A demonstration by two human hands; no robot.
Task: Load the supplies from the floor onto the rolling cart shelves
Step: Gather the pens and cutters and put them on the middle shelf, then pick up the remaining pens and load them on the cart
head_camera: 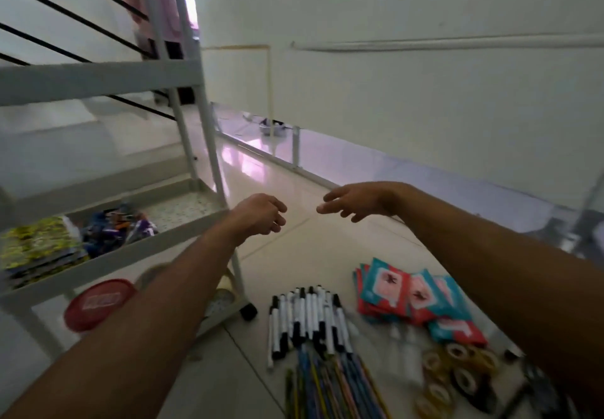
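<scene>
Hands: left hand (261, 214) and right hand (354, 201) hover empty, fingers loosely curled, above the floor.
Supplies: markers (307, 319), wipe packs (411, 294) and tape rolls (457, 369) wait on the floor, grouped by kind.
Cart: rolling cart (124, 251) just left, middle shelf part-filled.
Obstacles: none between.

Plenty of open air above the bare floor tiles (294, 232) btwn the cart (137, 242) and the wall, both hands hang there w/ nothing near them. Low down on the right the floor's packed: markers (307, 317), colored pencils (330, 382), wipe packs (408, 297) and tape rolls (457, 373) lie touching or just beside each other. Middle shelf has free room at its far end; its rim and corner posts block the side.
</scene>
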